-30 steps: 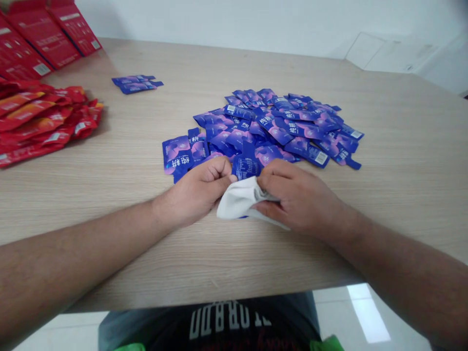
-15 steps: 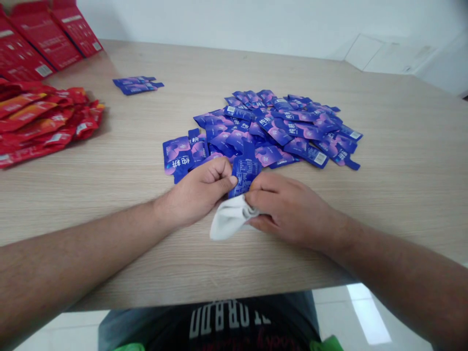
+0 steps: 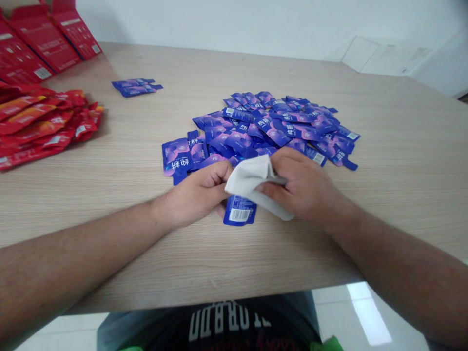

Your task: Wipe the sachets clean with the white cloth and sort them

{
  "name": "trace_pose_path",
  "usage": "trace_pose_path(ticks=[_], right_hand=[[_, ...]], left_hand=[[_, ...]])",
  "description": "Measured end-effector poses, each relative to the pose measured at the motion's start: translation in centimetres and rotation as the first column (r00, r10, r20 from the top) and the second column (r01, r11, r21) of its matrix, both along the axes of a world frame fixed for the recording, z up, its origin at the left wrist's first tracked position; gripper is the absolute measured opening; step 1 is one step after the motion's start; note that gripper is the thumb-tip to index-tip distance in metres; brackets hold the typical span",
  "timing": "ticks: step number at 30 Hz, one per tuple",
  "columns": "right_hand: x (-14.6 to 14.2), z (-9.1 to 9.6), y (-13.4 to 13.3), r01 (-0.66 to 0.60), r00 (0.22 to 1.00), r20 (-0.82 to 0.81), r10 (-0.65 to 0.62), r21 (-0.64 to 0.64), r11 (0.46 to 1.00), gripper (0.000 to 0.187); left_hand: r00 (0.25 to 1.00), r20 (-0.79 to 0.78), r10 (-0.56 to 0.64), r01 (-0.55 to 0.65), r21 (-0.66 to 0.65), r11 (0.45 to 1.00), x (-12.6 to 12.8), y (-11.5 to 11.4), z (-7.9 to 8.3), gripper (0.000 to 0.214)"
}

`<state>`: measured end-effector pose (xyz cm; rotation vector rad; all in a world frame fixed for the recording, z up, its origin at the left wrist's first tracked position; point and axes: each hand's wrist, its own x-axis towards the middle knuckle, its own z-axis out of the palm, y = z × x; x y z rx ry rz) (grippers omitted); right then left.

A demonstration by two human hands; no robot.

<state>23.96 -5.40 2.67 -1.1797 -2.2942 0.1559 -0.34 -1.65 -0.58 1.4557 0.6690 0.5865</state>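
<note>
My left hand (image 3: 204,195) is closed on the side of a small blue sachet (image 3: 239,212), its barcode facing up and toward me. A folded white cloth (image 3: 250,175) is pinched in my right hand (image 3: 302,183) and covers the sachet's upper part. Just beyond my hands lies a heap of blue and purple sachets (image 3: 263,126) with white lettering, some showing barcodes. Whether the cloth presses on the sachet cannot be made out.
At the far left, a pile of red packets (image 3: 47,126) lies before red cartons (image 3: 44,41). A couple of blue sachets (image 3: 137,87) lie apart near the back. The wooden table (image 3: 153,273) ends close to my body, and a white wall (image 3: 226,24) stands behind it.
My right hand has moved up and away from me with the cloth, which now covers the sachet's upper part. The sachet's lower end with the barcode has come into view.
</note>
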Motion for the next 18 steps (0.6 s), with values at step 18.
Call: trace_pose_path(ticks=[18], right_hand=[[1.1,-0.2,1.5,0.107,0.988,-0.110,-0.111,-0.047,0.993,0.035]], left_hand=[[0.994,-0.052,-0.095,0.098,0.047,0.994,0.0,-0.3,0.6,0.023]])
